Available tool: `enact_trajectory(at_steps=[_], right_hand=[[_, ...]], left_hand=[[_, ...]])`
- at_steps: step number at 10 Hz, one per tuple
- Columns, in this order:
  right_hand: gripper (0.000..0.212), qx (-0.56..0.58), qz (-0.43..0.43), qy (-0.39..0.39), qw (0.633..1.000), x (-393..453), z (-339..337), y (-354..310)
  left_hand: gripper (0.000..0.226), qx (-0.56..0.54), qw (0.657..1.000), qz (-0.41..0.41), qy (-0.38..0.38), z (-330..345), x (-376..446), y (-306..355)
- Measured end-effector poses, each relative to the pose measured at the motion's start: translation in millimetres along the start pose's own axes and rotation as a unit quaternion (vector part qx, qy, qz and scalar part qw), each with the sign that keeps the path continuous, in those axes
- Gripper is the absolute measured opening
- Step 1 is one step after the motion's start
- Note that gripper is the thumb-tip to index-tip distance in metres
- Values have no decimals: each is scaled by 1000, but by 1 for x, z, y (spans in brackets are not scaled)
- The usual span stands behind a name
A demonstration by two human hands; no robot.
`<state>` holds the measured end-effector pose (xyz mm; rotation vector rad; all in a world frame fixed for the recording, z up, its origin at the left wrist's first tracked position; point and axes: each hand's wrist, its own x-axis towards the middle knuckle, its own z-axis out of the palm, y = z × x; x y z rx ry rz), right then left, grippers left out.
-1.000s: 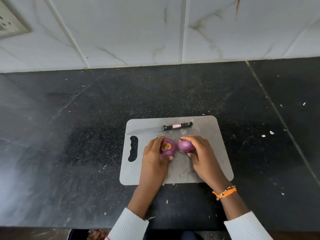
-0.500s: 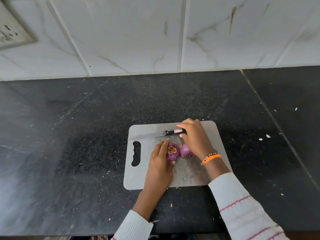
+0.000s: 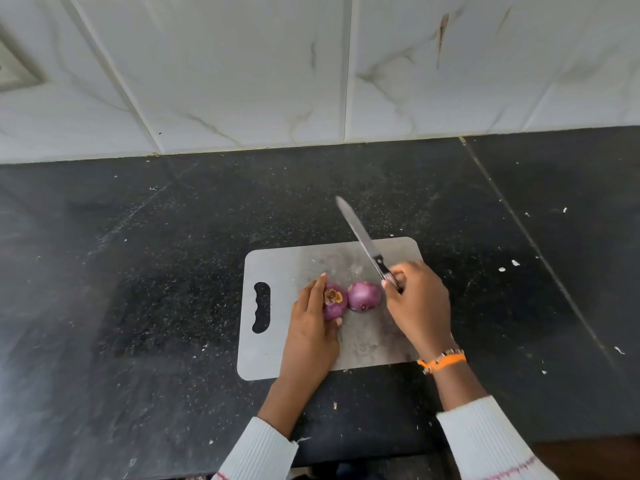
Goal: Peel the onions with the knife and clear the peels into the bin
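Observation:
Two purple onions lie side by side on a grey cutting board (image 3: 374, 348) in the middle of the dark counter. My left hand (image 3: 311, 327) holds the left onion (image 3: 334, 303), whose brown root end faces up. The right onion (image 3: 364, 296) lies free, just left of my right hand (image 3: 417, 303). That hand grips the black handle of a knife (image 3: 360, 233), and the blade points up and away past the board's far edge. No bin is in view.
The black speckled counter (image 3: 138, 271) carries small white flecks at the right (image 3: 515, 262). A white marbled tile wall (image 3: 311, 71) rises behind it, with a socket plate at the far left (image 3: 14, 74). The counter's front edge runs just below my sleeves.
My right hand left the right onion, reached to the knife lying at the board's far edge, and lifted it so the blade now points away. My left hand stayed on the left onion.

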<state>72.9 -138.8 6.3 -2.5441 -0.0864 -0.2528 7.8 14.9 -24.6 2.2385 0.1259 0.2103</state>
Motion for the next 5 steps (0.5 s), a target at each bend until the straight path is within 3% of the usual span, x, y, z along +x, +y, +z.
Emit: enact_trajectory(at_steps=[2,3,4,5], right_hand=[[10,-19,82,-31,996,-44,-6,18],[14,-8,83,-47,995,-50,-5,19],[31,-15,72,-60,995,-45,-9,15],[37,7,37,-11,999,-35,-19,6]], left_hand=[[71,7,1000,2,-5,0,0,-1],[72,14,1000,-1,-14,-1,0,-1],[73,19,1000,-1,-18,-2,0,-2],[72,14,1000,-16,-2,-9,-2,5]])
